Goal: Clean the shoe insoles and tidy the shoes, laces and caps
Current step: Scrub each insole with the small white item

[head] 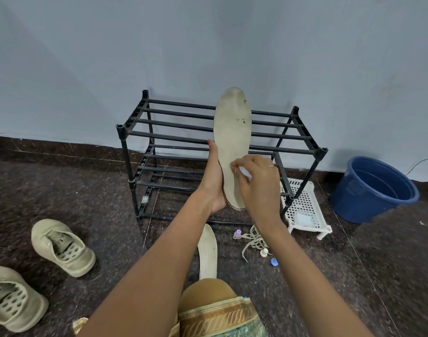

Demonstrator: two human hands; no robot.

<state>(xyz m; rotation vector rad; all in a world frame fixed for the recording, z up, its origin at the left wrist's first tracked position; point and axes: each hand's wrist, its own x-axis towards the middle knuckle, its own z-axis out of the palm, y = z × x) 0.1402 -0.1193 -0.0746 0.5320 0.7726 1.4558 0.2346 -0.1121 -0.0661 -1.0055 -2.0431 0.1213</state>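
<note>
Head: hands [214, 183] [259, 188] grip insole [232, 132] edge, white item [245, 173].

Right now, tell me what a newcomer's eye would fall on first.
A pale insole is held upright at centre by the left hand, while the right hand presses a small white item to it. Behind stands a black rack. A beige shoe and a second shoe lie at lower left, and a blue bucket sits at far right.

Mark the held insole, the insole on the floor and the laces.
held insole [233, 132]: head view, its pale upper half.
floor insole [208, 251]: head view, its middle.
laces [254, 239]: head view, centre of the tangle.
</note>
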